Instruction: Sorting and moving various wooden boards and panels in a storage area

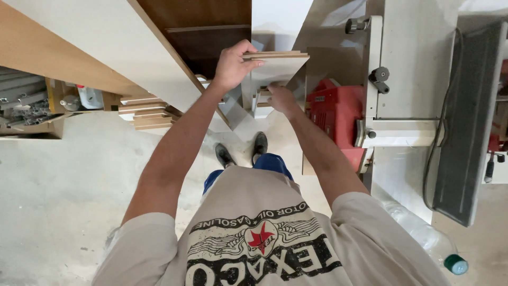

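I look straight down my own body at a small stack of white-faced boards with brown edges point(279, 66), held in front of me. My left hand point(233, 66) grips the stack's left end from above, fingers curled over its top edge. My right hand point(279, 98) holds the stack from below, fingers partly hidden under the boards. Below the boards, more short board pieces point(259, 98) stand on end.
A large white panel with a brown edge point(132, 47) leans at the left. A red and white woodworking machine point(370, 90) stands at the right. Stacked offcuts point(148, 114) lie on the concrete floor point(63, 201). A plastic bottle with a green cap point(434, 243) sits lower right.
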